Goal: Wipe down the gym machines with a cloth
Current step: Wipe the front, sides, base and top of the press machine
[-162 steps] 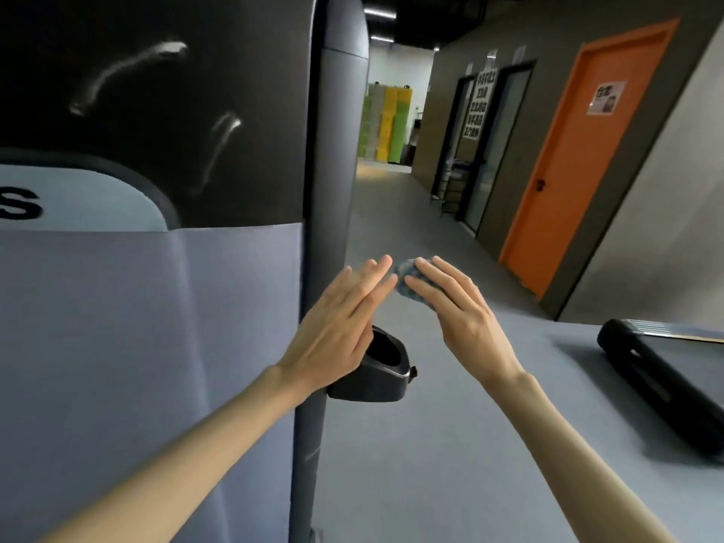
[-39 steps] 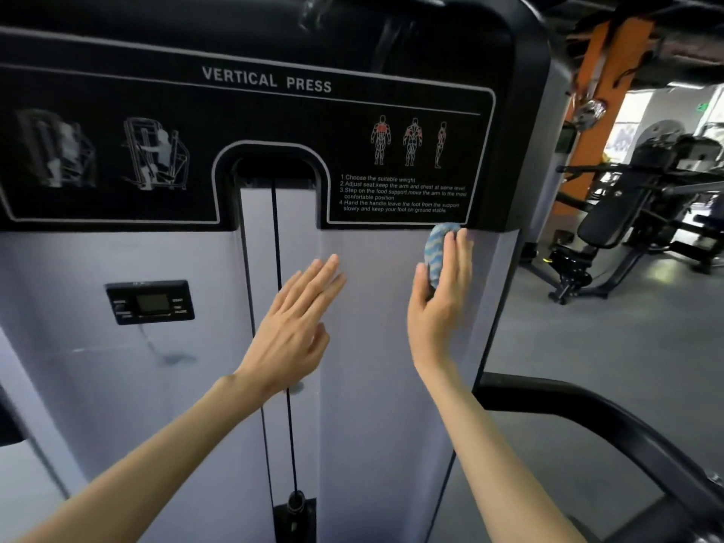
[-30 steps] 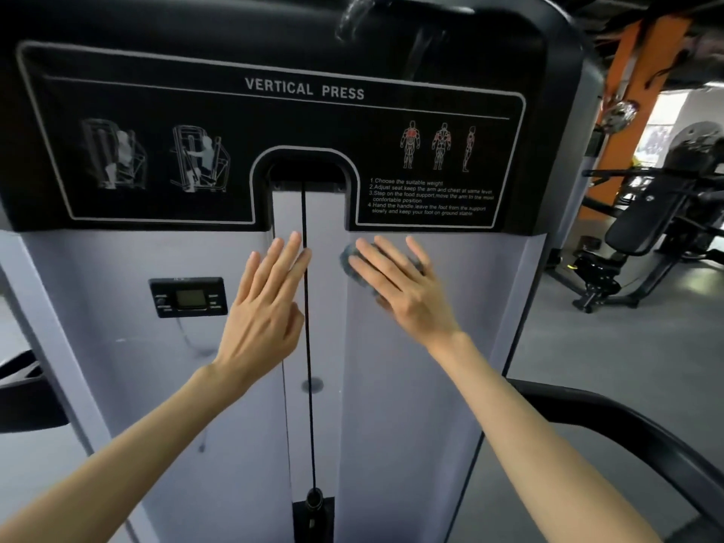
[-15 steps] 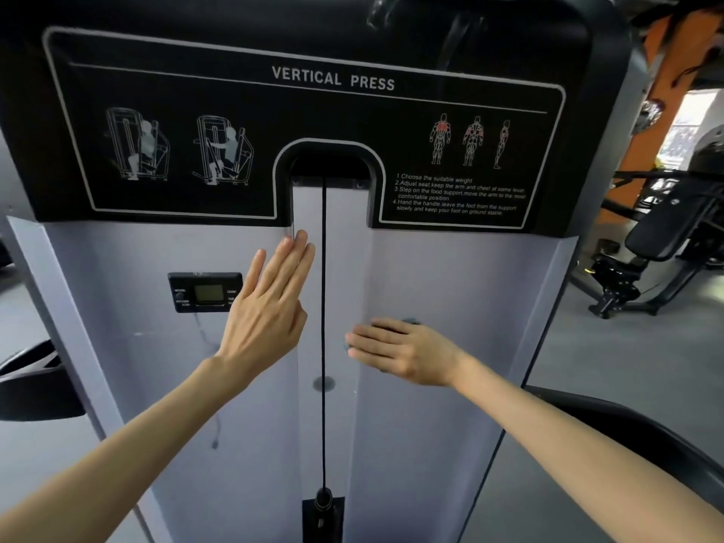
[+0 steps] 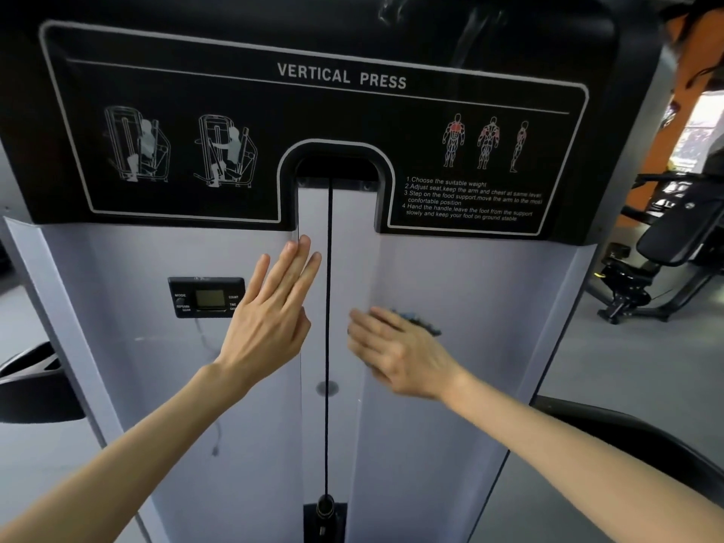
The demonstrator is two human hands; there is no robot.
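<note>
A vertical press machine (image 5: 482, 291) fills the view, with a pale grey front panel under a black instruction board. My right hand (image 5: 395, 352) lies flat on the panel's right half, fingers straight and pointing left, and presses a small blue cloth (image 5: 417, 320) against it. Only the cloth's upper edge shows past my hand. My left hand (image 5: 274, 307) rests flat on the left half with straight fingers pointing up, just left of the black cable (image 5: 327, 346) in the centre slot.
A small black display unit (image 5: 203, 297) sits on the panel left of my left hand. A black padded part (image 5: 35, 382) juts in at the left edge. Another black gym machine (image 5: 666, 248) stands on the grey floor at the right, and a curved black bar (image 5: 646, 444) runs low on the right.
Over the last second my right hand slid the cloth from just under the instruction board down the right panel and turned to point left. My left hand stayed on the panel.
</note>
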